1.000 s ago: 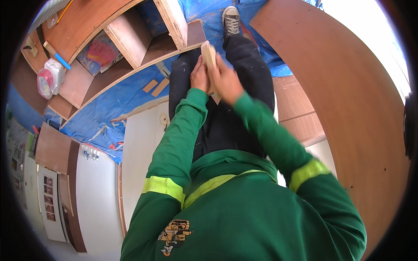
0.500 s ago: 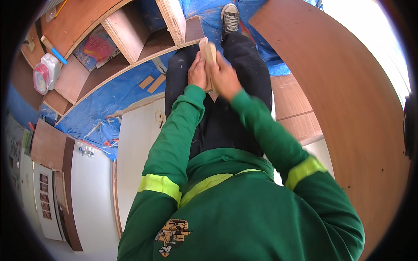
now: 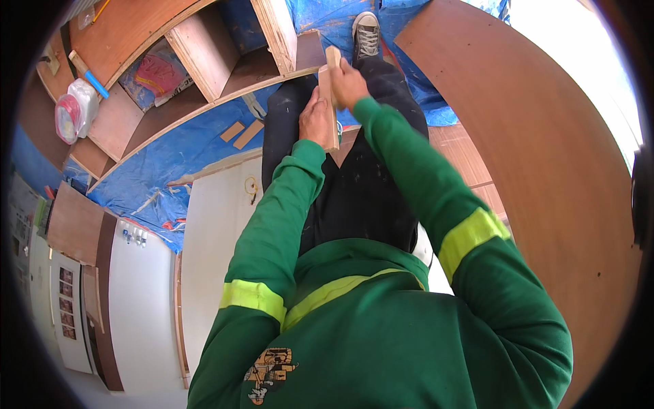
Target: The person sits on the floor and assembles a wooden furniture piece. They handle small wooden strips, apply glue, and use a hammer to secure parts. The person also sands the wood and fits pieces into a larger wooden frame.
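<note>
Farther from my body than half a second ago, my right hand is now sitting higher in view, and the pale wooden block in it is poking out beyond the far end of the wooden strip, while my left hand is staying roughly where it was. My right fingers are closing around the block, clasping it with its tip pointing away from me; my left hand is clamping the strip from its left side, thumb and fingers pressing along it. That strip is lying between my two hands, above my black trousers, its long axis running nearly straight away from my belly. My left hand is holding nearer its close end; my right hand is the nearer one to its far end, keeping to its right side, with the block running almost parallel to it. Whether the two faces are touching I cannot tell, as my fingers are covering the place. Beyond my left knee, two small wood pieces are resting on blue sheeting.
</note>
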{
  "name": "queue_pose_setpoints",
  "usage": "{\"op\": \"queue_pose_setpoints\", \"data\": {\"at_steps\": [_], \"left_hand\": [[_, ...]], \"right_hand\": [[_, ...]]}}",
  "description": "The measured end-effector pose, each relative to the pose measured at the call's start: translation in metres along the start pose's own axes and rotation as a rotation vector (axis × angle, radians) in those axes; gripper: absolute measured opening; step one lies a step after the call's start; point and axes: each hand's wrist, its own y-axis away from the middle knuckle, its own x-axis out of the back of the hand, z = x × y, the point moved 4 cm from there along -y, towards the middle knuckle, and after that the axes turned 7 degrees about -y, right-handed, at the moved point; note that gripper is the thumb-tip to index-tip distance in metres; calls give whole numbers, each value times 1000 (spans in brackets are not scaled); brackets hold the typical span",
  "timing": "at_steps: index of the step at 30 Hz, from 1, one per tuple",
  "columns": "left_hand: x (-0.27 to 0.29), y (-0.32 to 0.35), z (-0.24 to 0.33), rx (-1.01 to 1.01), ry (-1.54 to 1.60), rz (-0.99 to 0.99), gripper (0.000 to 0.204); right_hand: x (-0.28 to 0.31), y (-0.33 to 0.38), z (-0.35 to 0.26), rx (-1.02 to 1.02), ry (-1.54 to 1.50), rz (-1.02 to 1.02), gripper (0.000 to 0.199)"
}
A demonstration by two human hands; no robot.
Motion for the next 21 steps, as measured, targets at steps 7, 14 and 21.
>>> {"op": "queue_pose_setpoints", "data": {"at_steps": [7,14,21], "left_hand": [[4,-4,-17,35,102,-7,55],[8,6,6,1,-67,-39,53],[6,-7,-11,-5,19,6,54]], "right_hand": [[37,192,-42,37,-221,-73,60],[-4,-37,-9,-27,76,34,49],[37,187,-42,58,-209,-69,64]]}}
